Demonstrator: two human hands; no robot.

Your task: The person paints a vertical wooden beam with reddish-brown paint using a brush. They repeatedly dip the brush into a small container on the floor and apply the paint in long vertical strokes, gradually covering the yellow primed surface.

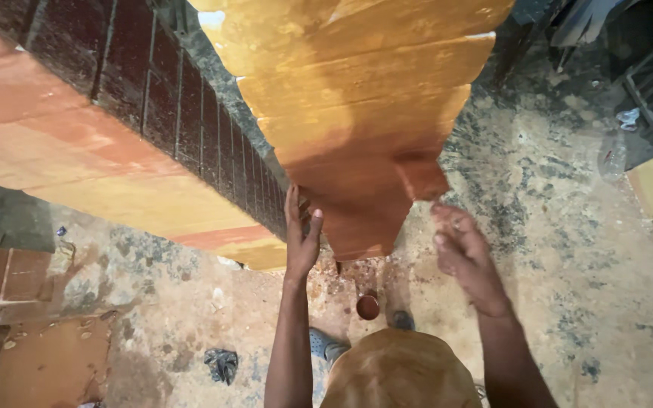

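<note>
Stained concrete floor (568,249) below: your left hand (301,240), flat and spread, braces the stepped wooden panel (357,113); right hand (466,257), loosely curled, could smear its wet-looking reddish finish.

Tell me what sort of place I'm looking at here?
Likely a woodworking or finishing workshop: the left hand touches a big stepped wooden piece stained part orange, part red-brown, over a stained concrete floor with a small cup.
</note>
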